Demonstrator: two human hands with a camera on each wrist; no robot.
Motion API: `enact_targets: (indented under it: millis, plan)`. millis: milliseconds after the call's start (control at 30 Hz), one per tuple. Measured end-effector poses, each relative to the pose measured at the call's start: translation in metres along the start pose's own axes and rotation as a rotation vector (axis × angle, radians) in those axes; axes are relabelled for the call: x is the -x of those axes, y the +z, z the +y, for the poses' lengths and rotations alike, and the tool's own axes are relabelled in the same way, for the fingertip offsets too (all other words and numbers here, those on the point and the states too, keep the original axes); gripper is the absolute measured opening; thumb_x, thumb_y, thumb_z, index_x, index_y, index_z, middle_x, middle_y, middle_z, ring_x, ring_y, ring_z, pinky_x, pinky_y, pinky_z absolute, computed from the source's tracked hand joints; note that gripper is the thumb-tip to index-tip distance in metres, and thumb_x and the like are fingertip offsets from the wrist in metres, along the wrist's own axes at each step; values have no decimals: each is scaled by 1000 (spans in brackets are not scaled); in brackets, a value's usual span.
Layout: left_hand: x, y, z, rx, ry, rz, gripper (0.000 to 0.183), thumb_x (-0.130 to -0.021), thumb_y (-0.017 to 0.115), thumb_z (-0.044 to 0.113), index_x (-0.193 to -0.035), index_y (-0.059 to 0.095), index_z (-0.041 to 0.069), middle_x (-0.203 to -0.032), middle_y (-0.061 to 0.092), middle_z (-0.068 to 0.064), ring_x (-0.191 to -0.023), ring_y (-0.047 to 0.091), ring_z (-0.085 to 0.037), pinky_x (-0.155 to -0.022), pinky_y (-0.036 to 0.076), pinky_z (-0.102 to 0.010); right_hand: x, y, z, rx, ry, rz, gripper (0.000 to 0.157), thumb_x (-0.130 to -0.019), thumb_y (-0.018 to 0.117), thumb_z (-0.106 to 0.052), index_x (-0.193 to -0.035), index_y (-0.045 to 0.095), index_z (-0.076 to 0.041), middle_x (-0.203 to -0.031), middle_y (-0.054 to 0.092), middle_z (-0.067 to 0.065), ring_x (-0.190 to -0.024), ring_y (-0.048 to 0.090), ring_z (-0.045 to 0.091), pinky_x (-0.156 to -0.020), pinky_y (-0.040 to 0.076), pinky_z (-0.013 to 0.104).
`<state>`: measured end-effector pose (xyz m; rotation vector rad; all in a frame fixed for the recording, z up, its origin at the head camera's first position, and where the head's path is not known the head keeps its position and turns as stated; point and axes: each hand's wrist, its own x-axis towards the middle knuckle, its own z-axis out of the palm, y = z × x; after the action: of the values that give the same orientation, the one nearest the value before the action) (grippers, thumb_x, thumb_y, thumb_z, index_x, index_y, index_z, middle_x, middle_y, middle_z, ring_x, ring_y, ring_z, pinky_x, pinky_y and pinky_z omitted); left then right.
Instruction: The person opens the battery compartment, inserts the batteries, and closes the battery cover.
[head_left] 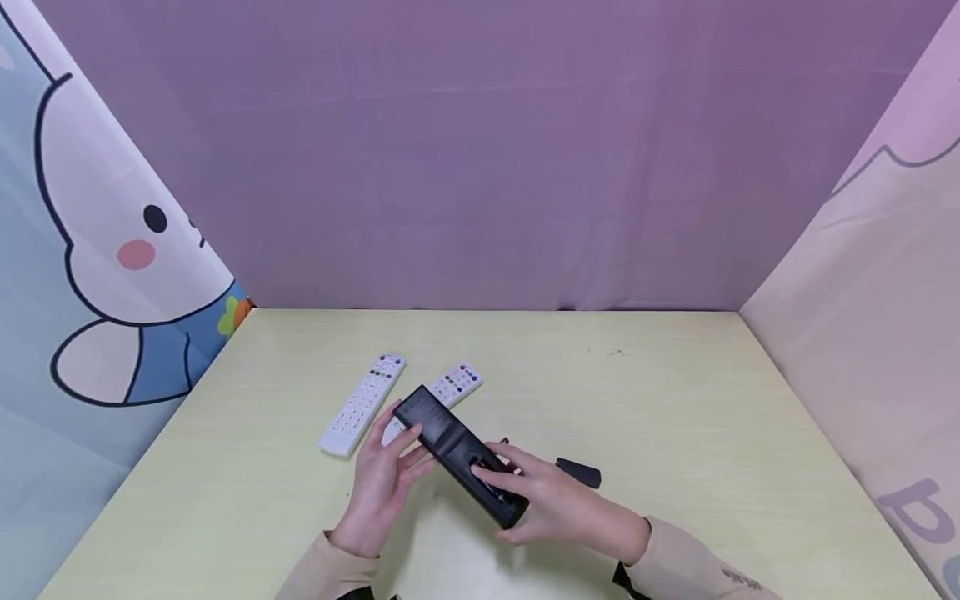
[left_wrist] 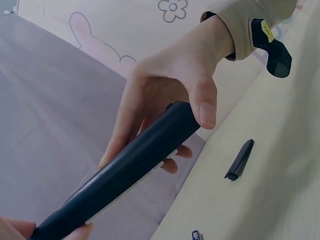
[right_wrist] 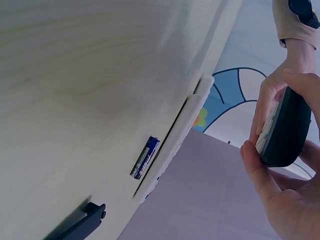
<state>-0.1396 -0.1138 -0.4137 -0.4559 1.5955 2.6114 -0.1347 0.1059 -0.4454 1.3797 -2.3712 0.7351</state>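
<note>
A black remote control [head_left: 450, 446] is held back side up above the table, tilted, its battery compartment [head_left: 495, 493] uncovered. My left hand [head_left: 378, 487] grips its upper-left end, thumb along the near edge. At the lower-right end my right hand [head_left: 555, 500] holds it, one finger reaching over the compartment. Whether a battery sits inside is too small to tell. A loose blue-and-silver battery [right_wrist: 145, 158] lies on the table, mostly hidden behind the right hand in the head view. The black battery cover [head_left: 579, 472] lies to the right of that hand.
Two white remote controls lie buttons up on the pale table [head_left: 675, 400]: one [head_left: 363, 406] at left, the other [head_left: 457, 384] partly behind the black remote. A purple cloth wall [head_left: 480, 167] stands along the back, with printed cloths at both sides.
</note>
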Motion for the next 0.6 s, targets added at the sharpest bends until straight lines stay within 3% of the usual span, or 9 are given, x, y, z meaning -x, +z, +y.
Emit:
enact_targets:
  millis: [333,600]
  plan:
    - [1,-2,3,18,5,0,60,-86,49,-1,-139,23,12,-120,41,-20,-77,63,-20,-73,55,-33,1,5,-1,-29,16,7,78,-58,81,-27,-126,47,-13,-126,42,19,-105,52,31,-81,52,32]
    - [0,-7,3,10,-13,10,61,-86,48,-1,-140,22,13,-122,38,-22,-78,63,-21,-76,54,-34,-1,2,-4,-102,94,-66,71,-68,75,-32,-129,44,-16,-131,39,16,-107,50,31,-81,52,32]
